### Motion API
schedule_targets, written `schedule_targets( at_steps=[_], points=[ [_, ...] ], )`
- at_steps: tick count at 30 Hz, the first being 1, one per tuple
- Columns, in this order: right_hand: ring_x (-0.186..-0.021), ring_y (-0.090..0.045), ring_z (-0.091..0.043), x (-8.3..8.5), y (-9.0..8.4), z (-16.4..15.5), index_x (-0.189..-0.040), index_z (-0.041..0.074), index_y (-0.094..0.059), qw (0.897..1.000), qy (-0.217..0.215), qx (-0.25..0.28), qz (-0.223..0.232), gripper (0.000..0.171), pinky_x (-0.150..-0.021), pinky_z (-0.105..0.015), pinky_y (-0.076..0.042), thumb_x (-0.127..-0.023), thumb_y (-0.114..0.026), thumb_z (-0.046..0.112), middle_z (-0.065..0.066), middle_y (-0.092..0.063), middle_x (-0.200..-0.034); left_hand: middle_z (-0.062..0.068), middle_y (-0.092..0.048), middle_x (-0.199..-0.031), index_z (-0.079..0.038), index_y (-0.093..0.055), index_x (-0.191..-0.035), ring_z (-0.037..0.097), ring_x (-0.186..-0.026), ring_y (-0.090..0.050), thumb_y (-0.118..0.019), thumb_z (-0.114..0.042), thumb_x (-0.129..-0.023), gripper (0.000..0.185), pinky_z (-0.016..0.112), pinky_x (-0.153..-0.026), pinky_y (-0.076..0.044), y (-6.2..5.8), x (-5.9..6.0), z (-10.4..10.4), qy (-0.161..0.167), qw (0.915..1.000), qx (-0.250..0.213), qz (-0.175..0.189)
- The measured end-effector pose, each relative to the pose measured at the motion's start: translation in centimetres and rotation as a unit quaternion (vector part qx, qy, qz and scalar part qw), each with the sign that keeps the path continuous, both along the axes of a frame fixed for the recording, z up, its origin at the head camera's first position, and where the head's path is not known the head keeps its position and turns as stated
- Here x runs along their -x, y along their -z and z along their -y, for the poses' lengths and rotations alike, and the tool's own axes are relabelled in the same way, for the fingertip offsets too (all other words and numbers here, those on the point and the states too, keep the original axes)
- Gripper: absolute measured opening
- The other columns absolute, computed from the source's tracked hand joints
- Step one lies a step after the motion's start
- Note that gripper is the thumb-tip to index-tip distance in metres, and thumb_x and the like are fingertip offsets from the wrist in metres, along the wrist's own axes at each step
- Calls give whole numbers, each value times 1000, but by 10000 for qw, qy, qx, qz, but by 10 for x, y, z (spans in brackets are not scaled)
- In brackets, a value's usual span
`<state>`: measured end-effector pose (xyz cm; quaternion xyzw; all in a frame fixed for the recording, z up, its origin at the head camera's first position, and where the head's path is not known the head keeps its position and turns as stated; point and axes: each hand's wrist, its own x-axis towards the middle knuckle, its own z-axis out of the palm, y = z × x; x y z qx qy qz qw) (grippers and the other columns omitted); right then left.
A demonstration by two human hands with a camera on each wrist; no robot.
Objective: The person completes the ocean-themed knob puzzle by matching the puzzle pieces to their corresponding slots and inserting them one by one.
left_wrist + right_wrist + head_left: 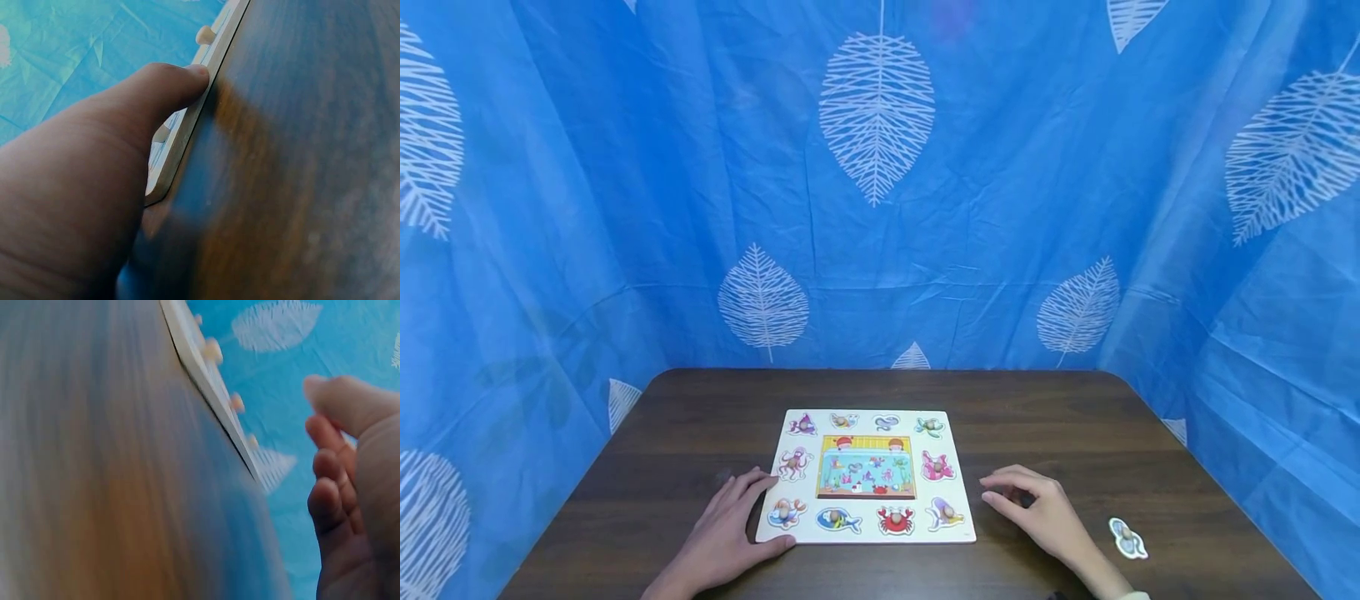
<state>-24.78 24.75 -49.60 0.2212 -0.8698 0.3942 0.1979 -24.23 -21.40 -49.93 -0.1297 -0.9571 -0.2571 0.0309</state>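
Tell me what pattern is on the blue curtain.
White leaf prints on the blue curtain; clearest in the head view.

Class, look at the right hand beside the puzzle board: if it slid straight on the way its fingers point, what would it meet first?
Probably the puzzle board. The right hand hovers with loosely curled fingers pointing left toward its right edge, only bare table between. Its height above the table is unclear.

Head view looks down from above – wrist views skim the puzzle board (867, 533) edge
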Motion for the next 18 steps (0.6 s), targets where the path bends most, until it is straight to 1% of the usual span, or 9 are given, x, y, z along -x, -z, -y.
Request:
schedule_targets(
  at_steps=[2,5,7,9,11,15,18],
  points=[
    [-68,-56,-1,-1,-4,-10,-102,15,-81,9998,142,-124,-71,20,-55,-20,-49,-84,-85,8,12,-73,-96,14,-54,-147,-12,-58,-142,41,-142,-45,-76,-76,-73,95,68,-117,-32,0,0,0,-5,10000,-3,-7],
    [-70,-58,-1,-1,-11,-29,-105,13,-80,9991,274,-287,-143,23,-56,-19,-50,-83,-85,5,7,-74,-98,14,-54,-147,-13,-58,-142,41,-143,-44,-76,-76,-73,95,69,-116,-32,1,0,0,-4,10000,-3,-28],
    [-71,-58,-2,-3,-17,-43,-107,11,-79,9989,315,-337,-56,24,-57,-20,-51,-85,-83,5,2,-75,-99,14,-54,-147,-13,-58,-141,41,-143,-44,-76,-76,-73,95,68,-116,-32,1,0,0,3,10000,4,-50],
    [-72,-59,-4,-6,-23,-58,-110,11,-79,9984,401,-312,236,22,-58,-21,-51,-88,-81,8,0,-76,-101,14,-54,-147,-13,-58,-141,40,-142,-45,-76,-76,-73,95,68,-117,-32,1,0,0,20,10000,7,-67],
    [-76,-61,-5,-10,-31,-73,-114,10,-78,9962,487,-313,648,23,-61,-23,-52,-92,-78,12,0,-75,-106,13,-54,-146,-13,-59,-141,39,-142,-45,-77,-76,-73,94,67,-117,-32,0,0,1,42,9999,-2,-93],
    [-81,-63,-9,-20,-44,-104,-123,8,-75,9853,677,-218,1553,28,-63,-26,-53,-97,-73,20,-1,-74,-113,13,-55,-145,-12,-59,-141,38,-141,-46,-77,-75,-74,94,66,-117,-32,-1,-1,1,75,9999,-19,-138],
    [-79,-62,-15,-27,-48,-126,-126,4,-72,9764,814,-91,1997,33,-62,-30,-50,-99,-71,22,-6,-74,-112,13,-55,-145,-12,-59,-141,38,-141,-47,-76,-76,-74,94,66,-118,-32,-2,-2,2,84,9999,-24,-123]
  ],
)
